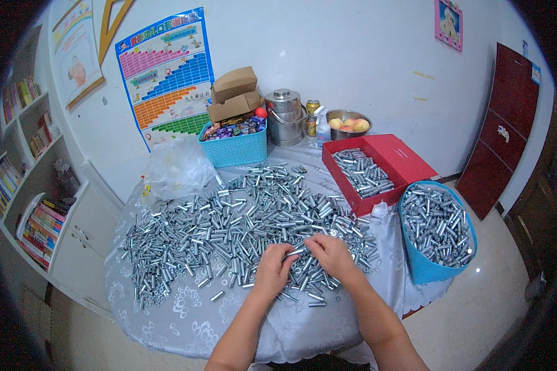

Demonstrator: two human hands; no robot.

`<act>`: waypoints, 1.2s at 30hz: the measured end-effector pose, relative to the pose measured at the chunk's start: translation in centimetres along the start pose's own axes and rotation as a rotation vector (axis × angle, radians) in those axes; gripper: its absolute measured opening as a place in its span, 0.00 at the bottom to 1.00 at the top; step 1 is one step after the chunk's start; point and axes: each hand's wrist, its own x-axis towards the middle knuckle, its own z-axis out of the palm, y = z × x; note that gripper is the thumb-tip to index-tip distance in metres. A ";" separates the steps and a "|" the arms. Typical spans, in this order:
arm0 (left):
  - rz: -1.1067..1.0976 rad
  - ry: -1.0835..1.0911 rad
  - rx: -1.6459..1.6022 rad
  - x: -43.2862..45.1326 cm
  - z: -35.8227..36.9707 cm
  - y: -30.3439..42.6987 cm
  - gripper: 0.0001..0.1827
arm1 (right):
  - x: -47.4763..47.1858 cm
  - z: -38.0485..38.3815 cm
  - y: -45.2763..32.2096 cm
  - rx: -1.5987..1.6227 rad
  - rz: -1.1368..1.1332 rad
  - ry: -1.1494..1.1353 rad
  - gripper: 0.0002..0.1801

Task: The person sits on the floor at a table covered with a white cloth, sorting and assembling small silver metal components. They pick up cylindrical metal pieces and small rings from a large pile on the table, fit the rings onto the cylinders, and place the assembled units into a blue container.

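Note:
Between the thumb and fingers of my left hand [274, 268] is a short shiny metal sleeve [296, 253], which points up and to the right. The bent fingers of my right hand [330, 258] close at the sleeve's other end and partly hide it. Both hands are over the near right part of a wide heap of loose metal sleeves and bolts [232, 218]. Small nuts or washers [352, 242] lie among the pieces to the right of my right hand. A few single sleeves [217, 296] rest on the patterned tablecloth [190, 331] at the heap's near edge.
At the right stand a red box [363, 206] and a blue bin [429, 273], both holding metal pieces. Along the back are a clear plastic bag [176, 169], a turquoise basket [234, 150], a metal canister [284, 118], a spray bottle [322, 127] and a fruit bowl [348, 134].

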 end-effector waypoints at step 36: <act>-0.517 0.113 -0.942 -0.3 1.1 -0.5 0.04 | 0.2 2.0 0.2 0.512 -0.149 0.080 0.10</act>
